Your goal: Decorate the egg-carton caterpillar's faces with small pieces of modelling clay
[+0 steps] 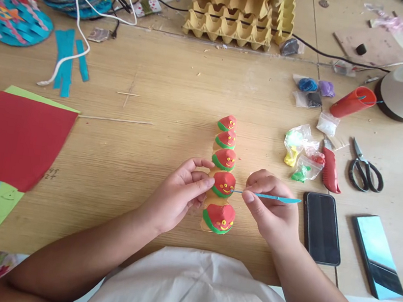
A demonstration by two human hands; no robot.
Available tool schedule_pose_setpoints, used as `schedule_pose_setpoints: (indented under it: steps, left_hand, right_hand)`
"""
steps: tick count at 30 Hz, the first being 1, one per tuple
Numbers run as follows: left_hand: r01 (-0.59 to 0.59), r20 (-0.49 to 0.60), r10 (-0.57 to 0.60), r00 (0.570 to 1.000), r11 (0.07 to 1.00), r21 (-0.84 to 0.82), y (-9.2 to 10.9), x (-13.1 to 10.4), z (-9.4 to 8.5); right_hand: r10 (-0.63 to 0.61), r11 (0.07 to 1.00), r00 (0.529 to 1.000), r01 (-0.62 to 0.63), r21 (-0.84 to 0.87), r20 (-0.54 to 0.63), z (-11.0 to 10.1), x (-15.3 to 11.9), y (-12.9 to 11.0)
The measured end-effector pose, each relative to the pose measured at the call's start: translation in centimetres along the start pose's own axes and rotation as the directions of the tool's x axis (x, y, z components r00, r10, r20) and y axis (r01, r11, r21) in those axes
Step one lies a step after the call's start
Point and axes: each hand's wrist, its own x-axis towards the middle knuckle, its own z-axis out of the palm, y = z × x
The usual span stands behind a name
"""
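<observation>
Resting on the bench (180, 84) in front of the person's body, a row of red-and-green clay faces (224, 184) on a strip of egg carton (217, 200) is steadied by the left hand (184, 193), its thumb and fingers pinched narrowly at the second face from the near end. A blue modelling tool (277, 198) is held by the right hand (272, 205), its thin tip brought to that same face. Scissors (365, 172) and two phones (322, 229) are seen to the right.
</observation>
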Motion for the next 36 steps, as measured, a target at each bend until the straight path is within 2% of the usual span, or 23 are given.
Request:
schedule_pose_setpoints:
  steps: [6, 13, 31, 34, 36]
  left_hand:
    - [0.047, 0.025, -0.045, 0.999, 0.995, -0.087, 0.2, 0.1, -0.4]
    - [0.055, 0.061, -0.051, 0.997, 0.996, -0.076, 0.0, 0.0, -0.4]
    - [0.052, 0.043, -0.050, 0.998, 0.998, -0.047, 0.0, 0.0, -0.4]
    - [0.023, 0.027, -0.023, 0.999, 1.000, -0.016, 0.0, -0.1, -0.1]
    - [0.003, 0.017, -0.003, 1.000, 1.000, 0.006, 0.0, -0.1, 0.0]
  right_hand:
    - [0.041, 0.991, 0.999, -0.040, 0.126, -0.006, -0.1, 0.1, 0.9]
    - [0.047, 0.986, 0.999, -0.050, 0.157, 0.022, 0.2, 0.1, 1.0]
    - [-0.006, 0.976, 1.000, 0.000, 0.219, 0.024, 0.0, -0.1, 1.1]
    - [-0.042, 0.985, 0.999, 0.038, 0.170, 0.018, -0.1, -0.2, 0.7]
    - [-0.068, 0.996, 0.997, 0.066, 0.064, 0.031, 0.0, -0.2, 0.2]
